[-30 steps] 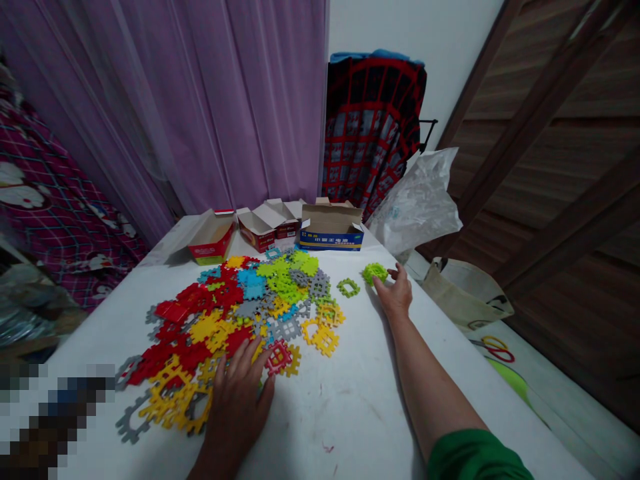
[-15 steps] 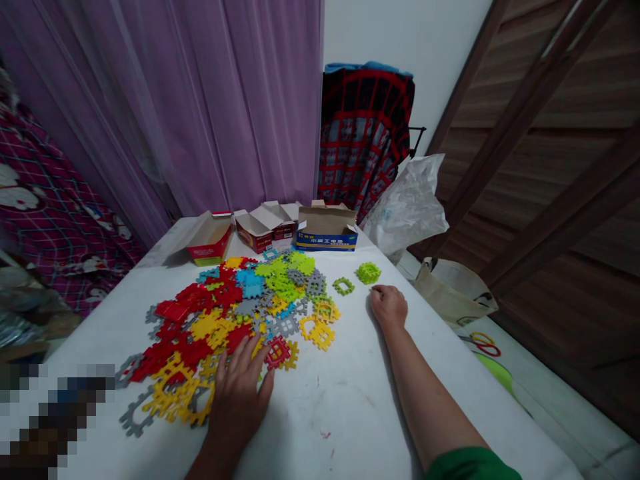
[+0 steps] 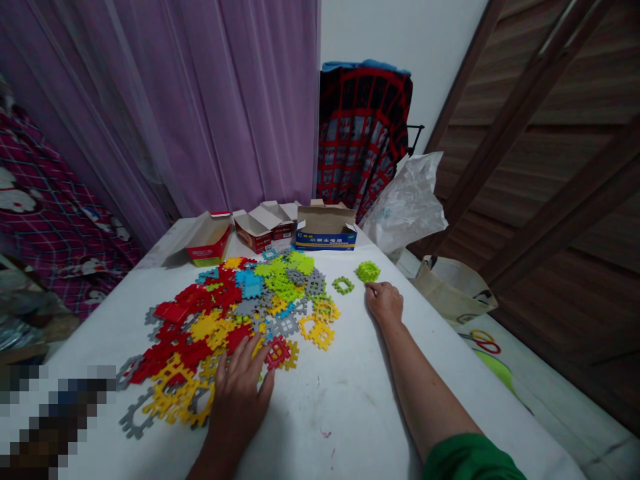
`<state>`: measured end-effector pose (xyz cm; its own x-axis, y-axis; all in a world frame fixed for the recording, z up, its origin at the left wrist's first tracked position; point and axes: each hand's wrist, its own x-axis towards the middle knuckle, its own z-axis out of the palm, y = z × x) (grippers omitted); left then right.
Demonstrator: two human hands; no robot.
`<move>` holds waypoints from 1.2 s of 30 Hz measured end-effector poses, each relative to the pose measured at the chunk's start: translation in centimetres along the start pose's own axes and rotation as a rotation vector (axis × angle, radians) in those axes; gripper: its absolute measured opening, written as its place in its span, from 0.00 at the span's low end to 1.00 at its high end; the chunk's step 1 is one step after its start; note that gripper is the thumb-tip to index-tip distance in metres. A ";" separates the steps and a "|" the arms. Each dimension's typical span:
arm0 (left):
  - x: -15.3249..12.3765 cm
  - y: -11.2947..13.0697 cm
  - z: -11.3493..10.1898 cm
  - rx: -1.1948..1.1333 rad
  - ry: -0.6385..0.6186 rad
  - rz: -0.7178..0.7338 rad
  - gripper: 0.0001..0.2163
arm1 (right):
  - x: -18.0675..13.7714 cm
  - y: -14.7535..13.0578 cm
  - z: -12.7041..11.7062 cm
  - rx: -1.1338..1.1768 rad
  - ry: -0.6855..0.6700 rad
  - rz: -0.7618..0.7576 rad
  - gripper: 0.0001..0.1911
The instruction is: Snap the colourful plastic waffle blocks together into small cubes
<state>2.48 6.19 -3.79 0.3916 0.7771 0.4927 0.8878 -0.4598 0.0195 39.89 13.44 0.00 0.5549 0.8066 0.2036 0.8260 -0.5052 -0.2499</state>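
A spread of flat interlocking plastic tiles (image 3: pixel 235 313) in red, yellow, grey, blue and green covers the white table (image 3: pixel 350 413). My left hand (image 3: pixel 240 393) lies flat on the near edge of the pile, fingers stretched over yellow and red tiles. My right hand (image 3: pixel 384 301) rests on the table right of the pile, fingers curled loosely, just below a small stack of lime-green tiles (image 3: pixel 368 271). A single green tile (image 3: pixel 343 285) lies between that stack and the pile. I cannot see anything in the right hand.
Open cardboard boxes stand at the table's far edge: a red one (image 3: pixel 210 239), smaller red ones (image 3: pixel 265 228) and a blue-labelled one (image 3: pixel 326 228). A clear plastic bag (image 3: pixel 407 203) hangs off the far right corner. A canvas bag (image 3: pixel 453 293) sits on the floor beyond the right edge.
My right hand has drawn back from the lime-green stack, which it touched a second ago, and its fingers have curled. The left hand stays on the pile.
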 end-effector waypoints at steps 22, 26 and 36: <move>0.2 0.1 -0.3 0.006 -0.025 0.004 0.19 | 0.7 0.4 0.4 0.240 0.126 0.175 0.21; 0.3 0.1 -0.5 -0.029 -0.069 -0.029 0.19 | 1.6 -0.3 0.5 0.351 0.205 0.220 0.40; 0.3 0.1 -0.7 -0.016 -0.143 -0.040 0.20 | 3.2 -1.2 1.1 0.306 0.145 0.234 0.43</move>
<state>2.49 6.07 -3.01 0.3877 0.8475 0.3624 0.8997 -0.4335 0.0513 40.61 16.97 -0.08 0.7508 0.6180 0.2334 0.6202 -0.5378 -0.5711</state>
